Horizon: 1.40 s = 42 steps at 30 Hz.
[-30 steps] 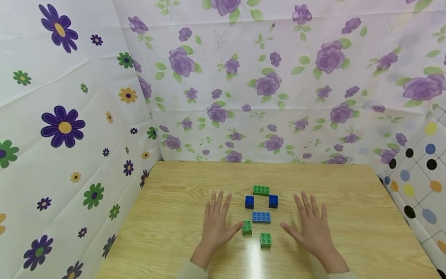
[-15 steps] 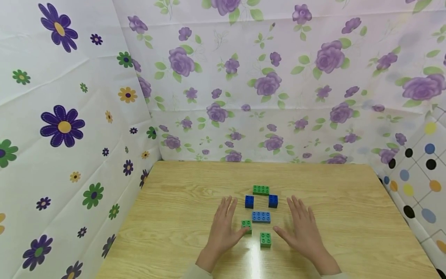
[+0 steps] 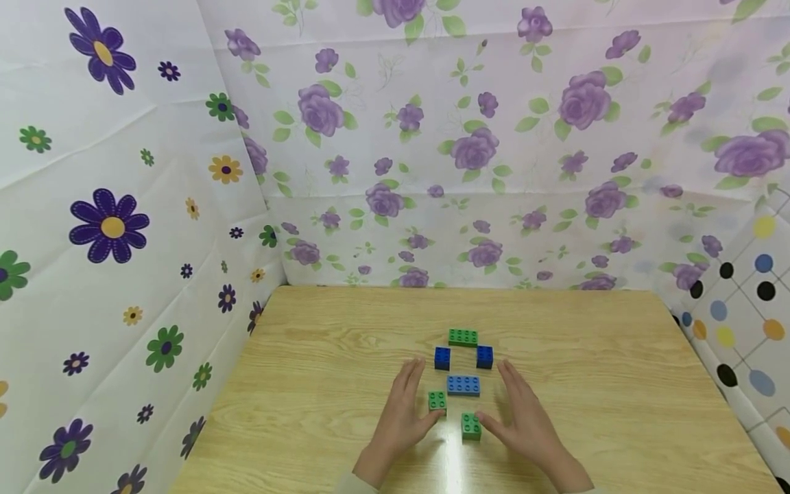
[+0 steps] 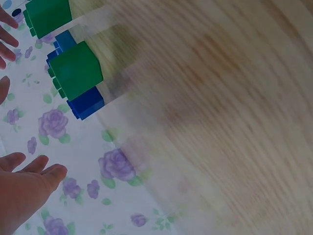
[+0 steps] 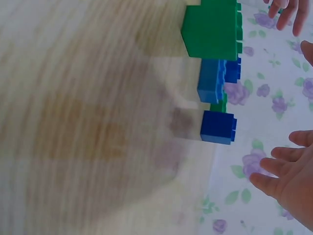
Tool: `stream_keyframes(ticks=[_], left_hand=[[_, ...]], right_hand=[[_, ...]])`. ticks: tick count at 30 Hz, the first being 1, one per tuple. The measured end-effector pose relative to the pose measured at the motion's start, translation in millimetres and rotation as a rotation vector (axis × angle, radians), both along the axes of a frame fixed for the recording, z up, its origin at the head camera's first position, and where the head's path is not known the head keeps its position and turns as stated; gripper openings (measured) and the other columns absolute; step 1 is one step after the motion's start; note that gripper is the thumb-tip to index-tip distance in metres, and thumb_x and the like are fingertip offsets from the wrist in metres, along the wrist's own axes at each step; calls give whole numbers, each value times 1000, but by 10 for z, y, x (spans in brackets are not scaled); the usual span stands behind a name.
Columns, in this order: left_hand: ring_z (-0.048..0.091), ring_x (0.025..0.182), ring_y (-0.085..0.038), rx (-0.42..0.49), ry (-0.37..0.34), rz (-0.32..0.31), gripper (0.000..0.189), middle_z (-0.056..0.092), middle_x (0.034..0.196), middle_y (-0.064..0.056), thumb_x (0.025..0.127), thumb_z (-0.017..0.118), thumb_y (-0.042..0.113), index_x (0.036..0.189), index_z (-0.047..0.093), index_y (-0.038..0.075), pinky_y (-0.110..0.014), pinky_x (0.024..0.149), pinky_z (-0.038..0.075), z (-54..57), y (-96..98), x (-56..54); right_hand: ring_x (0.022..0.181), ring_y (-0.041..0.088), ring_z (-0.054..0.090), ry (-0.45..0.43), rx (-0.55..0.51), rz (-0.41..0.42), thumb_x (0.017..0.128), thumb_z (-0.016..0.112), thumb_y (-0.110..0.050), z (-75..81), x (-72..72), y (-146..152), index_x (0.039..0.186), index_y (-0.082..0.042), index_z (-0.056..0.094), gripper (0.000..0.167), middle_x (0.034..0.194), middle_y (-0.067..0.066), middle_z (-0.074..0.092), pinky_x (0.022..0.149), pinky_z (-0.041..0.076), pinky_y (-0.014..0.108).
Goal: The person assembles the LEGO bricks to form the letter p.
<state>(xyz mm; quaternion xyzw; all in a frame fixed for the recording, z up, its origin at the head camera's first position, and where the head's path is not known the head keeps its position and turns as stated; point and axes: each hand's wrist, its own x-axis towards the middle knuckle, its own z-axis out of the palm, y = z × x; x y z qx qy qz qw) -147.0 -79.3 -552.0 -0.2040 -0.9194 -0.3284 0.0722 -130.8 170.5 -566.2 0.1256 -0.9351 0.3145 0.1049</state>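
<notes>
My left hand (image 3: 401,418) hovers at the left of a group of toy building bricks, fingers extended and thumb overlapping the front of the left light green brick (image 3: 437,399). On the other side my right hand (image 3: 524,422) is held likewise, its thumb tip right at the near light green brick (image 3: 471,427). Between the hands lies a long light blue brick (image 3: 463,385). Behind it stand two dark blue bricks, the left one (image 3: 441,358) and the right one (image 3: 484,357). A long green brick (image 3: 463,337) lies farthest back. Neither hand holds anything.
The bricks stand on a wooden table (image 3: 321,329). Behind it hangs a cloth with purple flowers (image 3: 475,147). A daisy-patterned cloth (image 3: 123,288) borders the left side and a dotted cloth (image 3: 740,302) the right.
Both hands have moved inward toward the bricks from either side, and their fingers have drawn closer together. The bricks have stayed in place.
</notes>
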Motion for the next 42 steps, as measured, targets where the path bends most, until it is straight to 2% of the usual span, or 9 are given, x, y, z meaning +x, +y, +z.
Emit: stream_keyframes(ticks=[6,10,18,24,28,33,37,42], left_hand=[[35,136,-33,56,-74,-12,90,34,150,-15,82,78,28,152,23,14,-46,109,38,-30,10,4],[37,135,-31,91,-110,-21,87,36,149,-13,83,77,26,152,25,13,-44,110,38,-68,20,-4],[43,130,-35,155,-157,-29,85,43,143,-15,82,79,19,149,29,9,-49,108,40,-175,37,-37],[46,127,-36,218,-254,-20,84,47,138,-19,82,78,22,149,30,4,-47,105,44,-246,30,-65],[47,126,-36,315,-328,-17,82,47,138,-21,82,78,18,148,31,2,-42,105,44,-274,35,-87],[48,125,-37,430,-415,-19,78,50,133,-22,82,77,11,146,33,-2,-38,106,43,-311,55,-110],[49,124,-37,479,-462,-17,72,51,130,-23,83,76,7,143,36,-4,-39,105,43,-323,64,-113],[49,124,-38,487,-490,1,59,52,131,-24,84,74,4,135,46,-4,-41,104,45,-345,72,-115]], right_hand=[[137,47,28,-134,-110,29,82,74,-49,-67,30,-35,154,-13,17,99,156,20,22,105,31,67],[137,47,26,-230,-180,52,82,72,-51,-87,35,-52,154,-12,17,98,155,21,22,106,30,67],[134,44,35,-339,-294,109,80,78,-39,-100,23,-81,151,-11,25,93,152,19,31,106,35,61],[132,43,39,-368,-376,178,82,78,-31,-134,19,-69,149,-5,28,88,150,21,35,106,37,59],[131,44,40,-388,-419,225,83,77,-26,-165,19,-44,148,-3,27,85,149,23,35,104,38,60],[131,43,41,-459,-466,246,84,76,-22,-187,16,-24,147,-4,29,81,148,23,36,106,36,59],[130,42,43,-484,-483,266,86,74,-21,-189,16,-17,145,-3,34,74,146,23,39,106,36,58],[125,41,48,-496,-483,286,88,72,-21,-218,11,-4,142,-4,41,65,142,22,44,104,39,57]])
